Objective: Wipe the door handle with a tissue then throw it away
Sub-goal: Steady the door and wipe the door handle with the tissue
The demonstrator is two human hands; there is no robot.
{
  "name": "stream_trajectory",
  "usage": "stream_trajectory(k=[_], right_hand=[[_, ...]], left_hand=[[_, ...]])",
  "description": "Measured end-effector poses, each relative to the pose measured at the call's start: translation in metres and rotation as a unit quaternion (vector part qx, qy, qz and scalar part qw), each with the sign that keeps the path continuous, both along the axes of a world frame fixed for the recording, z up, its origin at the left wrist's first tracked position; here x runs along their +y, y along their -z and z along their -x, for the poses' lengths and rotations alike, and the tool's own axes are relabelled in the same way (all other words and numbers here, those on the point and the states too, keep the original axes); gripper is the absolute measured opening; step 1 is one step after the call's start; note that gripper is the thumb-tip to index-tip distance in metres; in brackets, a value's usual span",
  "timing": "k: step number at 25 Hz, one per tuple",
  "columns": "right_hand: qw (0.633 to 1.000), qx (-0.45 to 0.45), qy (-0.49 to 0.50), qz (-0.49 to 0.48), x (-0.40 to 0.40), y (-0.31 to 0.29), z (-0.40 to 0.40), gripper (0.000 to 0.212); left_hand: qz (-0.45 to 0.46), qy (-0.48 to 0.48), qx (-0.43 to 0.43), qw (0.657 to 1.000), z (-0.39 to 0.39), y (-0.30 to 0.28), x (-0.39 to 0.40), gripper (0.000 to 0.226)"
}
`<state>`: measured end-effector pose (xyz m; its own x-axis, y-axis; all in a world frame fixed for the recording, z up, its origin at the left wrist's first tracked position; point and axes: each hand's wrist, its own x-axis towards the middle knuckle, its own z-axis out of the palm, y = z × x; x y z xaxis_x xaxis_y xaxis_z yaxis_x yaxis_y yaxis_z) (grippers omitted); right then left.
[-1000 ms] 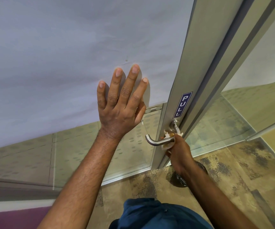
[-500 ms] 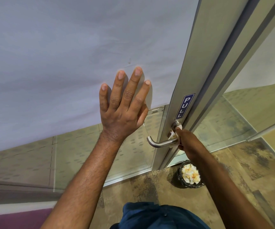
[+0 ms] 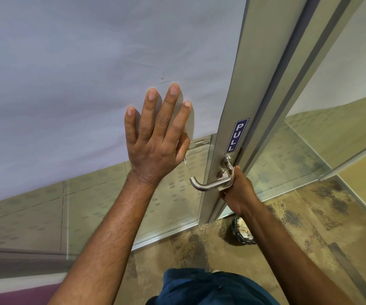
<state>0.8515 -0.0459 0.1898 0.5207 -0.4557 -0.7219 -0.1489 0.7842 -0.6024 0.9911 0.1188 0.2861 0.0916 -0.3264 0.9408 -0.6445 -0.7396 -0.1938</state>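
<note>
A steel lever door handle (image 3: 208, 184) juts from the grey metal door frame (image 3: 239, 89), just below a blue PULL sticker (image 3: 236, 135). My right hand (image 3: 238, 190) is closed around a crumpled white tissue (image 3: 223, 175) and presses it against the handle's inner end, near the frame. Only small bits of the tissue show above and below the lever. My left hand (image 3: 156, 137) lies flat against the frosted glass door panel (image 3: 89, 73), fingers spread, holding nothing.
A small black mesh waste basket (image 3: 242, 233) with crumpled paper inside stands on the mottled brown floor, directly under my right forearm and partly hidden by it. A second glass panel (image 3: 340, 111) lies to the right of the frame. Blue clothing (image 3: 201, 287) shows at the bottom.
My right hand with the tissue slid up to the handle's base by the frame, then back down onto the bend of the lever. My left hand stayed flat on the glass.
</note>
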Motion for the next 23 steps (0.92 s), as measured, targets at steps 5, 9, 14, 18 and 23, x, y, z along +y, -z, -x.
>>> stream_trajectory(k=[5,9,14,18,23], right_hand=[[0.996,0.038,-0.009,0.086,0.036,0.000,0.003,0.034],[0.974,0.032,-0.119,0.189,0.066,0.005,0.005,0.039],[0.942,-0.013,-0.213,0.258,0.073,0.016,0.025,0.048],[0.942,0.010,-0.198,0.271,0.049,0.030,0.049,0.056],[0.957,0.036,-0.187,0.219,0.004,0.046,0.085,0.030]], left_hand=[[-0.005,-0.001,0.003,1.000,0.000,0.000,0.000,0.060],[-0.010,0.003,0.007,1.000,0.000,0.000,0.000,0.058],[-0.010,0.017,0.019,1.000,0.002,-0.002,0.003,0.056],[-0.003,0.039,0.034,0.999,0.005,-0.003,0.002,0.053],[-0.021,0.085,0.112,0.990,0.028,0.001,-0.002,0.041]])
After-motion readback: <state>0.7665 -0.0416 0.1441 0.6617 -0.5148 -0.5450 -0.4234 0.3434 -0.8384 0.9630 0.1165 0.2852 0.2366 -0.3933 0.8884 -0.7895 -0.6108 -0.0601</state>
